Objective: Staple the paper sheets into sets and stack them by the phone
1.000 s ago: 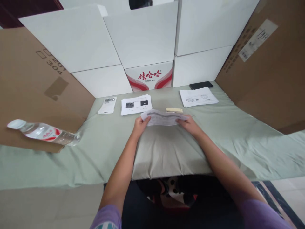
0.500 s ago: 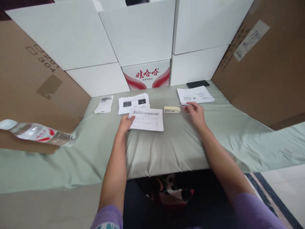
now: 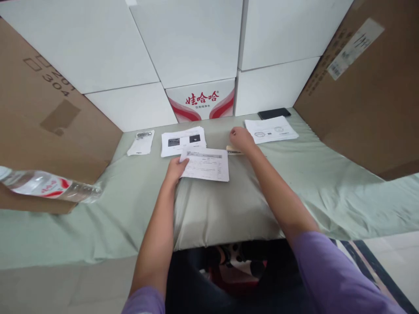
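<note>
My left hand [image 3: 176,167] pinches the left edge of a printed sheet of paper [image 3: 207,164] that lies flat on the green cloth-covered table [image 3: 310,174]. My right hand [image 3: 241,138] rests over a cream stapler [image 3: 231,150] just right of the sheet, with its fingers curled around it. Only the stapler's left end shows under the hand. A stack of printed papers [image 3: 183,140] lies right behind the sheet.
A second paper stack [image 3: 271,129] and a black phone [image 3: 273,113] lie at the back right. A small white packet [image 3: 140,143] sits back left, with a water bottle [image 3: 46,185] lying at the far left. Cardboard boxes [image 3: 366,100] and white boxes [image 3: 190,43] wall the table in.
The sheet was held up in both hands, then laid flat. My right hand let go, swung out to the right, and has come back left onto the stapler. My left hand stays on the sheet.
</note>
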`<state>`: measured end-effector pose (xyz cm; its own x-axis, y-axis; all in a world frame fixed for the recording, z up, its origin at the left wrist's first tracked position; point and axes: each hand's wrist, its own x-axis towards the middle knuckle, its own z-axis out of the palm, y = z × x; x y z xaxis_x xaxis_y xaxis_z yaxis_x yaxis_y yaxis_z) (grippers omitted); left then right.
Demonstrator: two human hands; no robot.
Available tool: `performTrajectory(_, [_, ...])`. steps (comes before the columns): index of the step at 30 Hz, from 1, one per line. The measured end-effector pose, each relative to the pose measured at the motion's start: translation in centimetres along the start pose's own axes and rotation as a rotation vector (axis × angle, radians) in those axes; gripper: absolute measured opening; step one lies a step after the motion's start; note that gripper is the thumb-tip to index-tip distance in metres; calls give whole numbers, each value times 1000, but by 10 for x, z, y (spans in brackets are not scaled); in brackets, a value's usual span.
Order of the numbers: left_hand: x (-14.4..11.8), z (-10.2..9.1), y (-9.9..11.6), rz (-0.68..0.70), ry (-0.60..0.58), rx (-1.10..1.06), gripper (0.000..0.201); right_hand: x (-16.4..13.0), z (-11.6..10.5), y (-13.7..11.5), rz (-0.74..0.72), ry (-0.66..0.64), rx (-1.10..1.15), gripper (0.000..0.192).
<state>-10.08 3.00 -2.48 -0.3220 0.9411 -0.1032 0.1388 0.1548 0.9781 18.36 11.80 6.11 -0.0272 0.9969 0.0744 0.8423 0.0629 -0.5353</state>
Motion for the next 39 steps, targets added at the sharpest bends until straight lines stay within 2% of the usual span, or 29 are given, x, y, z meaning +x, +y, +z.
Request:
performTrajectory(4, [0, 4, -2, 11, -15, 15, 58, 17, 27, 12, 78, 20, 0, 28])
performTrajectory(8, [1, 4, -4, 17, 6, 48, 55, 23, 38, 25, 104, 45, 22, 27])
performTrajectory(13, [0, 5, -3, -4, 36, 81, 54, 22, 43, 25, 87, 62, -58, 26])
performTrajectory(18, [-2, 5, -4, 32, 17, 115, 52, 20, 48, 21, 53, 81, -178, 31])
performTrajectory(30, [-3, 8, -5, -1, 14, 64, 47, 21, 50, 23, 80, 65, -174, 29])
performTrajectory(39, [-2, 7, -10, 3, 36, 109, 45, 14, 51, 19, 72, 76, -216, 33])
